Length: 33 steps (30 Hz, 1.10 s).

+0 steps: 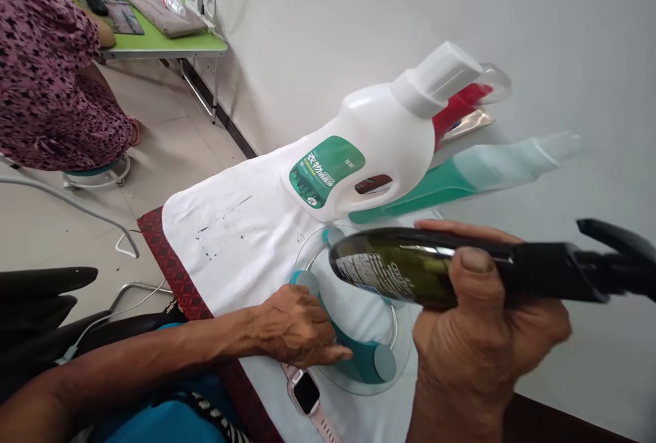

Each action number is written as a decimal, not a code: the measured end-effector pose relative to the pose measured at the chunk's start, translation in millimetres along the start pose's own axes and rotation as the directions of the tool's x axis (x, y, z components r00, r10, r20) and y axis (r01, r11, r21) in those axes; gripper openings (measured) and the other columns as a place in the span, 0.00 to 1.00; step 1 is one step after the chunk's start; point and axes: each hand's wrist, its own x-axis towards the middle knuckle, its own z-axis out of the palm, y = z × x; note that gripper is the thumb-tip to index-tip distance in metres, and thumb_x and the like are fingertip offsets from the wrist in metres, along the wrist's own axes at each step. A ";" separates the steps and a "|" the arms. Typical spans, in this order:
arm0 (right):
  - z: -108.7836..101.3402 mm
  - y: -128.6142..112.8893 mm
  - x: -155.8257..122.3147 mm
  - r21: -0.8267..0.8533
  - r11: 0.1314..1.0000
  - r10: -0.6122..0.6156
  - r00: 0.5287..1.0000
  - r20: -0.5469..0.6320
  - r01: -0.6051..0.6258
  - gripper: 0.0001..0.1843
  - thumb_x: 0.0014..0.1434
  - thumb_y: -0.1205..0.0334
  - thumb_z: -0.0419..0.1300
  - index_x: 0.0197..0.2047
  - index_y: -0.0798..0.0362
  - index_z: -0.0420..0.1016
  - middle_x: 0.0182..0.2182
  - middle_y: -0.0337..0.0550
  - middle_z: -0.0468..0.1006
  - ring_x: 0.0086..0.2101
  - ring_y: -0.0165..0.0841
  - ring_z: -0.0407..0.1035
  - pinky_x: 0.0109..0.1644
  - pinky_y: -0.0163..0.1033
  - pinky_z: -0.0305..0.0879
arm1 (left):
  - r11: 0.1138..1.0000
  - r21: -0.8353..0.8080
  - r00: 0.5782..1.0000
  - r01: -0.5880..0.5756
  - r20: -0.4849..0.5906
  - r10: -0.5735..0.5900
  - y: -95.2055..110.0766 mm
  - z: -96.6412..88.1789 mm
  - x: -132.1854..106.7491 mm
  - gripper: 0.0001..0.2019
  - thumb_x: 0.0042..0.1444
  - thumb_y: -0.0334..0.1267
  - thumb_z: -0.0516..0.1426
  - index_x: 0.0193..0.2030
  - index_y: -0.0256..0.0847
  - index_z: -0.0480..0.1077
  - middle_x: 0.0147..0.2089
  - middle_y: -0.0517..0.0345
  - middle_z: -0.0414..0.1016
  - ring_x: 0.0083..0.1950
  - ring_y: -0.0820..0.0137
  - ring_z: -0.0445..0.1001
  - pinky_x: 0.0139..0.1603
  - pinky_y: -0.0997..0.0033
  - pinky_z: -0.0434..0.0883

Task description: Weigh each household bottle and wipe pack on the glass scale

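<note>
My right hand (482,333) is wrapped round a dark green pump bottle (400,265), tilted almost sideways with its black pump pointing right. My left hand (297,327) lies over a round clear-glass scale (353,347) with teal and grey parts and curved metal bars. Its fingers are curled under and mostly hidden, with the thumb stretched along the teal part; whether anything is inside them I cannot make out. Beside that hand a pink-strapped smartwatch (306,392) lies on the white cloth. Beyond the scale stands a white detergent bottle (384,135) with a green label.
Behind the white bottle are a clear bottle of green liquid (461,180) and a red object (461,108), against the wall. White cloth (230,224) with a red patterned border covers the table. Far left, a person in patterned clothing (46,74) sits by a green table (154,46).
</note>
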 end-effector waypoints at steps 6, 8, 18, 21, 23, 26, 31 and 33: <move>74.7 14.7 8.0 0.163 0.984 0.025 0.965 0.260 -0.070 0.11 0.63 0.49 0.69 0.42 0.47 0.82 0.37 0.39 0.80 0.38 0.34 0.74 0.44 0.43 0.74 | 1.000 -0.009 0.999 -0.006 0.045 0.007 -1.4 1.1 -4.7 0.29 0.76 0.52 0.52 0.22 0.42 0.68 0.20 0.62 0.68 0.21 0.72 0.65 0.25 0.64 0.59; 94.7 24.1 6.9 0.168 0.978 0.064 0.947 0.315 -0.122 0.13 0.62 0.48 0.69 0.43 0.47 0.81 0.37 0.39 0.79 0.37 0.33 0.73 0.43 0.43 0.74 | 1.000 -0.004 0.999 -0.008 0.039 0.008 -2.6 0.8 -4.5 0.30 0.76 0.52 0.50 0.22 0.42 0.68 0.20 0.62 0.69 0.21 0.73 0.66 0.26 0.63 0.59; 122.1 52.2 2.3 0.194 0.962 0.106 0.917 0.384 -0.192 0.21 0.62 0.43 0.70 0.50 0.47 0.76 0.47 0.41 0.81 0.46 0.36 0.77 0.56 0.48 0.75 | 0.996 0.085 0.995 0.013 0.102 -0.022 -1.6 4.2 -7.5 0.29 0.76 0.51 0.50 0.22 0.41 0.67 0.19 0.61 0.67 0.21 0.71 0.67 0.26 0.65 0.59; 120.8 52.1 6.0 0.164 0.967 0.113 0.905 0.410 -0.195 0.27 0.60 0.38 0.70 0.52 0.47 0.72 0.49 0.42 0.81 0.49 0.39 0.76 0.61 0.51 0.74 | 0.999 0.027 0.995 0.041 0.094 -0.044 -1.8 -4.6 -1.0 0.29 0.78 0.49 0.48 0.22 0.42 0.66 0.20 0.61 0.67 0.21 0.71 0.65 0.27 0.64 0.61; 116.8 50.0 9.1 0.114 0.980 0.101 0.896 0.433 -0.165 0.27 0.61 0.36 0.70 0.49 0.47 0.71 0.48 0.43 0.81 0.49 0.39 0.76 0.60 0.52 0.75 | 0.996 -0.033 0.995 0.083 0.060 -0.081 -2.4 -12.5 5.4 0.29 0.78 0.46 0.47 0.22 0.43 0.64 0.20 0.60 0.66 0.22 0.72 0.64 0.27 0.63 0.61; 103.8 47.4 9.0 0.047 0.996 0.041 0.895 0.445 -0.069 0.27 0.62 0.38 0.70 0.53 0.46 0.70 0.50 0.45 0.81 0.51 0.41 0.76 0.61 0.55 0.75 | 0.983 -0.100 0.988 0.153 -0.015 -0.155 -4.2 -22.7 13.3 0.25 0.77 0.41 0.47 0.23 0.44 0.60 0.21 0.61 0.64 0.23 0.72 0.61 0.27 0.63 0.59; 58.5 46.2 -2.0 -0.053 0.978 -0.180 0.939 0.292 0.204 0.22 0.68 0.49 0.66 0.60 0.45 0.70 0.56 0.48 0.79 0.58 0.40 0.74 0.61 0.53 0.74 | 0.960 -0.002 0.959 0.281 -0.020 -0.281 -7.4 -28.5 16.9 0.14 0.74 0.35 0.51 0.34 0.43 0.65 0.28 0.59 0.69 0.30 0.68 0.65 0.34 0.64 0.64; 33.1 49.2 0.9 -0.109 0.969 -0.208 0.972 0.111 0.220 0.17 0.69 0.52 0.66 0.57 0.44 0.72 0.53 0.45 0.80 0.54 0.38 0.75 0.57 0.50 0.75 | 0.935 0.042 0.936 0.351 -0.002 -0.351 -7.8 -27.8 17.2 0.08 0.75 0.37 0.52 0.43 0.41 0.69 0.37 0.54 0.76 0.38 0.65 0.70 0.42 0.62 0.69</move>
